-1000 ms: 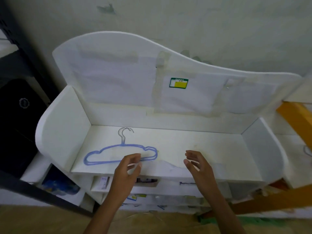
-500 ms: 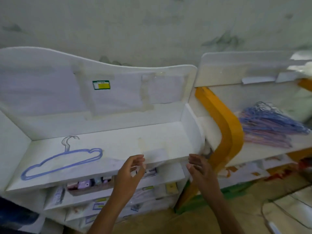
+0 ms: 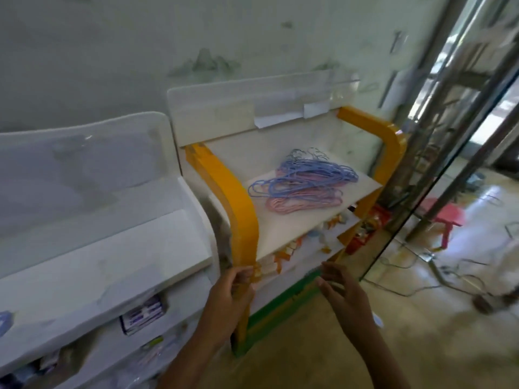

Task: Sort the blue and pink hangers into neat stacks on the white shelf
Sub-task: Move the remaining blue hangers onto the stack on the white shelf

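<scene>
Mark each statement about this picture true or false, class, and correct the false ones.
1. The pile of hangers lies on the orange-framed shelf. True.
2. The pile holds only pink hangers. False: blue and pink are mixed together.
3. The left hand grips a hanger. False: it holds nothing.
4. The right hand is empty, fingers relaxed. True.
5. A pink stool stands on the floor to the right. True.
</scene>
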### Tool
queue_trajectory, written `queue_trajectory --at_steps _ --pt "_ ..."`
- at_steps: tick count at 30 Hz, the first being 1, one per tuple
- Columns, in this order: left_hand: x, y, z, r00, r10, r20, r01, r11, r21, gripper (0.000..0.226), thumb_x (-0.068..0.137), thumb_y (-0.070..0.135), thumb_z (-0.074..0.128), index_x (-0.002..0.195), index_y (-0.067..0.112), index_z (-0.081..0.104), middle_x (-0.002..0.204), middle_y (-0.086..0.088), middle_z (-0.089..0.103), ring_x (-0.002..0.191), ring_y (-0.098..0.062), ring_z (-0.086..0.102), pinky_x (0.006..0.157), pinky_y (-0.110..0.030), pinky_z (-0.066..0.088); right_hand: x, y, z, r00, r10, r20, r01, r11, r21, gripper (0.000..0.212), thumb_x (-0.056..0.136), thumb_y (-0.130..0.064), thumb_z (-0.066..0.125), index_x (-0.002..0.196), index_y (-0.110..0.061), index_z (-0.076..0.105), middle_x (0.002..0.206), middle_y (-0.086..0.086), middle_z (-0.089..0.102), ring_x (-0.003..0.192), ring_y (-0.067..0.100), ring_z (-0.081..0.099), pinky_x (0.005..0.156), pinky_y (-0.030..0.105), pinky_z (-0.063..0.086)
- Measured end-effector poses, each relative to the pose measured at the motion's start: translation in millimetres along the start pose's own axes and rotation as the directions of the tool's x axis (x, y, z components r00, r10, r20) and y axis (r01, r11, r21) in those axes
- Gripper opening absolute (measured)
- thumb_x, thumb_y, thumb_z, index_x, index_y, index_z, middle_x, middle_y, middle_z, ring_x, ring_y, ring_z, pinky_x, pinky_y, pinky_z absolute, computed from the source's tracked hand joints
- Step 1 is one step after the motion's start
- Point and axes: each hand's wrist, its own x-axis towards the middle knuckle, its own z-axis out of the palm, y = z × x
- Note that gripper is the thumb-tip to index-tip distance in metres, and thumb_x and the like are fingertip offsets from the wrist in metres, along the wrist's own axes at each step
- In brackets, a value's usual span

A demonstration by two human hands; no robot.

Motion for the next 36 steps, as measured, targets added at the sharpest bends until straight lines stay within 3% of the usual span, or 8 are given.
queue_trajectory --at_steps 4,8,12,18,22,26,30,36 --pt "32 22 39 0.995 0.004 0.103 -0.007 1.000 0.029 0.023 0.095 0.035 0.059 0.117 0.041 0.055 0.113 0.027 0.058 0.103 0.013 0.053 0.081 -0.009 0.046 16 12 -26 0.998 0.003 -0.065 -0.003 1.000 -0.002 0.034 0.089 -0.022 0.071 0.120 -0.028 0.059 0.110 -0.009 0.067 0.100 0.001 0.065 0.086 0.026 0.055" --pt "80 23 80 0.986 0.022 0.164 -0.024 1.000 0.013 0.022 0.094 0.035 0.060 0.115 0.039 0.057 0.111 0.022 0.061 0.103 0.011 0.055 0.091 -0.020 0.049 48 31 -48 0.993 0.040 -0.107 -0.042 0.999 -0.021 0.032 0.089 -0.023 0.070 0.119 -0.029 0.060 0.110 -0.011 0.067 0.101 0.002 0.064 0.089 0.030 0.056" --pt "141 29 109 0.984 0.064 0.166 -0.067 0.998 0.011 0.024 0.095 0.024 0.058 0.114 0.039 0.056 0.114 0.019 0.060 0.105 0.007 0.055 0.085 -0.013 0.044 104 41 -74 0.991 0.048 -0.127 -0.056 0.996 -0.064 0.031 0.089 -0.022 0.072 0.117 -0.028 0.061 0.106 -0.012 0.068 0.101 0.001 0.064 0.089 0.030 0.056" --pt "226 46 128 0.988 0.142 0.066 -0.144 0.989 0.018 0.026 0.094 0.013 0.059 0.112 0.032 0.060 0.111 0.018 0.062 0.104 0.005 0.056 0.086 -0.009 0.041 193 42 -102 0.989 0.022 -0.143 -0.035 0.996 -0.088 0.031 0.088 -0.026 0.071 0.117 -0.030 0.060 0.108 -0.013 0.069 0.103 0.002 0.065 0.090 0.029 0.055" --pt "265 53 132 0.996 0.092 -0.013 -0.092 0.996 -0.008 0.033 0.090 0.006 0.059 0.106 0.035 0.059 0.108 0.018 0.063 0.098 0.010 0.056 0.077 -0.002 0.041 239 46 -103 0.996 -0.012 -0.092 0.004 0.996 -0.086 0.031 0.090 -0.025 0.070 0.118 -0.030 0.060 0.111 -0.012 0.068 0.104 0.004 0.064 0.092 0.031 0.054" --pt "293 47 127 0.989 0.060 -0.135 -0.062 0.998 -0.009 0.034 0.088 0.005 0.060 0.104 0.036 0.061 0.106 0.012 0.065 0.094 0.004 0.060 0.075 -0.013 0.047 284 53 -100 0.999 -0.042 -0.025 0.040 0.996 -0.085 0.029 0.090 -0.028 0.070 0.117 -0.026 0.062 0.110 -0.011 0.067 0.104 0.003 0.064 0.094 0.036 0.055" --pt "310 40 125 0.954 0.035 -0.297 -0.039 0.999 -0.007 0.030 0.089 0.000 0.061 0.107 0.024 0.063 0.108 0.007 0.064 0.094 -0.002 0.060 0.078 -0.022 0.049 328 59 -92 0.990 -0.105 0.096 0.111 0.992 -0.066 0.028 0.089 -0.048 0.065 0.114 -0.034 0.062 0.111 -0.014 0.066 0.104 0.005 0.065 0.091 0.036 0.055" --pt "321 26 121 0.859 -0.007 -0.511 0.041 0.998 0.055 0.031 0.086 0.000 0.066 0.109 0.020 0.062 0.108 0.007 0.062 0.092 -0.003 0.059 0.078 -0.022 0.049 387 62 -86 0.948 -0.110 0.298 0.131 0.990 -0.051 0.025 0.088 -0.044 0.066 0.111 -0.047 0.057 0.116 -0.016 0.064 0.105 -0.004 0.060 0.093 0.026 0.052"
